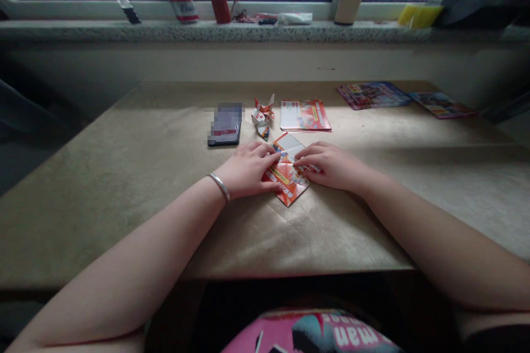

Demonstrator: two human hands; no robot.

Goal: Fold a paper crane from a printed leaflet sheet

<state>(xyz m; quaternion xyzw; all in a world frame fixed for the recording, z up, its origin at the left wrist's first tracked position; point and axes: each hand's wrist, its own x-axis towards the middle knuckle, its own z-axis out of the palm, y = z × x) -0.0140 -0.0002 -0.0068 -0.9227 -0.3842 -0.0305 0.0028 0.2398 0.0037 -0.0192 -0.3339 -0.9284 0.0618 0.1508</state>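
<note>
Between my hands a creased sheet of printed paper [290, 176], orange and white, lies on the table with one corner toward me. My left hand [252, 171], with a silver bangle at the wrist, rests its spread fingers on the paper's left side. On the right side, my right hand [331, 164] touches the paper with its fingertips, the fingers stretched out and slightly bent; what lies under them is partly hidden. Just beyond the paper stands a folded origami figure [263, 116] in the same orange and white print. Right of that figure is a stack of similar printed sheets [305, 116].
A phone [226, 124] lies left of the origami figure. Colourful printed papers [375, 95] are at the table's back right. On the stone windowsill [248, 33] stand a red can [181, 0], a red lighter-like container [220, 6] and a yellow object [419, 15].
</note>
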